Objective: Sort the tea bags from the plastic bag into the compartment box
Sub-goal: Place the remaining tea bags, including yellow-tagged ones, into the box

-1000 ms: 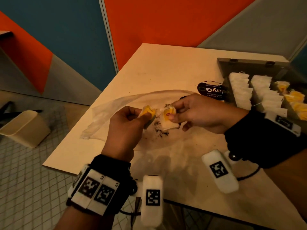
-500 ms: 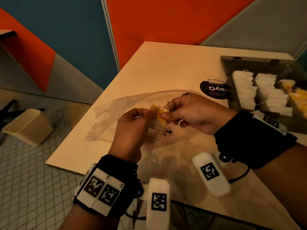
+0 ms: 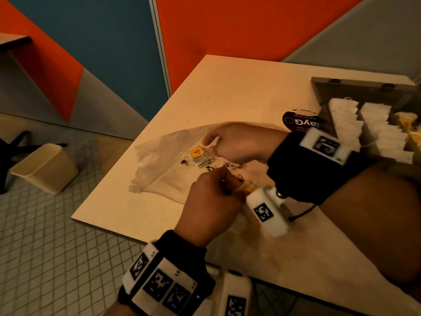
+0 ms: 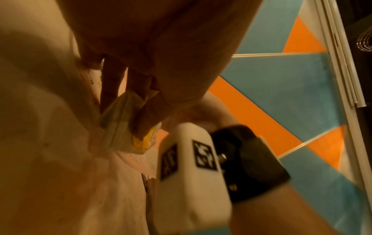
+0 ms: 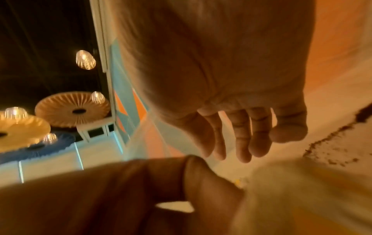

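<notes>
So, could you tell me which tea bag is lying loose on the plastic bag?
The yellow-tagged tea bag by the right hand; the other is pinched in the left hand.

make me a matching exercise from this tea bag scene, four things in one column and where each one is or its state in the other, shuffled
Things:
1. left hand
2. right hand
3. tea bag with yellow tag
4. compartment box

States or places:
A. lies on the plastic bag among spilled tea crumbs
B. open, fingers relaxed, holding nothing
C. at the table's right side, rows of white tea bags inside
D. grips a tea bag

Pairs: 1-D, 2-B, 3-A, 4-C
</notes>
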### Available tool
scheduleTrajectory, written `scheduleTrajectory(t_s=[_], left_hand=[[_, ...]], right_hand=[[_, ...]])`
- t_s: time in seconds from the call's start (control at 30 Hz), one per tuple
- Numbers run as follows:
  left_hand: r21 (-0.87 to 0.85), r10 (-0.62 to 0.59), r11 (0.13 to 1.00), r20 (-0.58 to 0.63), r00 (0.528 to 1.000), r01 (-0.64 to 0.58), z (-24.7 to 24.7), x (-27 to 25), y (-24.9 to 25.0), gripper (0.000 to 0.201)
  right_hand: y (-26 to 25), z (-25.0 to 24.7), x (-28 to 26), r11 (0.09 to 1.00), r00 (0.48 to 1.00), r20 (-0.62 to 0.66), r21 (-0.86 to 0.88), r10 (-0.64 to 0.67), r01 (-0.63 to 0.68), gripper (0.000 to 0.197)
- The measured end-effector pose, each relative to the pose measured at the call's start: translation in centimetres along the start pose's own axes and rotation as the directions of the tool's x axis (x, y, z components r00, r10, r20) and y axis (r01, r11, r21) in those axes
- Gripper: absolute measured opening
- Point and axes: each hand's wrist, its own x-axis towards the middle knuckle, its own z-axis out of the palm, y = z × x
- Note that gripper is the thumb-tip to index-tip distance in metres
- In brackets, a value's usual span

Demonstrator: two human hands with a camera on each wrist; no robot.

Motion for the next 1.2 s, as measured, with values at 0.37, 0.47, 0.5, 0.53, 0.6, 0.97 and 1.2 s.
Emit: scheduleTrajectory(t_s=[0.37, 0.47, 0.5, 0.53, 0.6, 0.97, 1.2], left_hand=[[0.023, -0.071, 0.997, -0.068, 0.995, 0.072, -1.3, 0.5, -0.7, 0.01], [0.033, -0.078, 0.996, -0.071, 0.994, 0.08, -1.5, 0.6, -0.8, 0.009], [0.028, -0.08, 0.996, -0.074, 0.994, 0.082, -1.6, 0.6, -0.7, 0.008], [0.018, -0.079, 0.997, -0.077, 0.994, 0.08, -1.6, 0.7, -0.7, 0.008], [-0.012, -0.08, 0.997, -0.084, 0.993, 0.079, -1.6, 0.8, -0.7, 0.008], [-0.276, -0.188, 0.953, -0.223, 0.956, 0.123, -1.6, 1.1, -0.1, 0.016], [-0.475, -0.242, 0.873, -0.217, 0.946, 0.114, -1.2, 1.3, 1.1, 0.008]], right_hand=[[-1.8, 0.5, 5.1, 0.943, 0.946, 0.218, -0.284, 0.241, -0.174, 0.04], [-2.2, 0.8, 5.5, 0.933, 0.923, 0.275, -0.313, 0.27, -0.18, 0.028], [-2.3, 0.8, 5.5, 0.932, 0.923, 0.27, -0.311, 0.275, -0.187, 0.028], [-2.2, 0.7, 5.6, 0.933, 0.922, 0.267, -0.302, 0.282, -0.197, 0.028], [-1.7, 0.7, 5.7, 0.946, 0.913, 0.284, -0.225, 0.292, -0.233, 0.022], [4.3, -3.0, -3.1, 0.831, 0.97, 0.027, 0.51, 0.241, -0.221, 0.021], [5.1, 0.5, -6.7, 0.622, 0.969, 0.177, 0.743, 0.175, -0.248, 0.021]])
